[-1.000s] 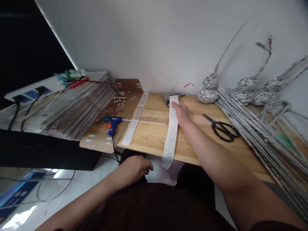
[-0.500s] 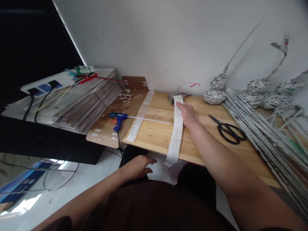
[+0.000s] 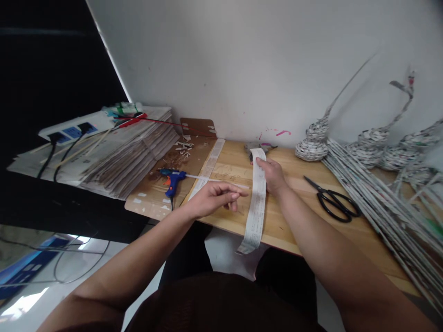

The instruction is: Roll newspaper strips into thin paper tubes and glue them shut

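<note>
My right hand (image 3: 272,176) is closed on the upper part of a long strip of newspaper (image 3: 256,203), thumb on top. The strip's lower end hangs past the table's front edge. My left hand (image 3: 219,197) hovers over the table just left of the strip, fingers loosely bent and apart, holding nothing. Behind that hand lies a blue glue gun (image 3: 175,180) with a long white glue stick (image 3: 197,177) coming out of its back. More newspaper strip (image 3: 215,154) lies flat along the board's left side, partly covered by my left hand.
Black-handled scissors (image 3: 334,200) lie on the wooden table (image 3: 294,207) at right. Beyond them are a bundle of rolled paper sticks (image 3: 367,198) and several woven paper gourd shapes (image 3: 313,140). At left, a newspaper stack (image 3: 138,154) carries a power strip (image 3: 74,129). Cardboard (image 3: 147,206) sits beside it.
My left hand has risen from below the table edge to over the table, near the strip. My right hand keeps its hold on the strip. The view has shifted slightly.
</note>
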Demonstrator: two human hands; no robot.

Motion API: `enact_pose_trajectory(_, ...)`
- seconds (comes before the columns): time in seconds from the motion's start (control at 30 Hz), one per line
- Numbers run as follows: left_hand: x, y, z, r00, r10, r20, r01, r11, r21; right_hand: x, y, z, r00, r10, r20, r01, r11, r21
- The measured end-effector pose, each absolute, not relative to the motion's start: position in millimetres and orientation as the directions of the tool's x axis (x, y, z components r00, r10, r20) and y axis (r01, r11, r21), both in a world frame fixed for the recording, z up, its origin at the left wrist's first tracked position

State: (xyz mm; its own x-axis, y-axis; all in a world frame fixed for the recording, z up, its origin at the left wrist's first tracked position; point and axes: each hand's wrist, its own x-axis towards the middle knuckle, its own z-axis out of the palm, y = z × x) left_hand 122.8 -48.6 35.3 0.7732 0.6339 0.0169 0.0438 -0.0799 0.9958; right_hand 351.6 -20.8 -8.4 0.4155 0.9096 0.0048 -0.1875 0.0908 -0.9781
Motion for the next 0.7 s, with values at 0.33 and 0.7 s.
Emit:
enact_pose_trajectory(0.33,112,-27,19,0.452,0.71,0.54,0.498,-0.703,0.508,356,-16,-12,0.412,0.911,-0.022,-0.218,0.075,-0.973)
enact_pose_trajectory(0.7,-6,-21,-13,0.051,0.894,0.446,0.91,-0.225,0.347,350,-21,-5,0.381,0.923,-0.052,-0.231,0.04,-0.972)
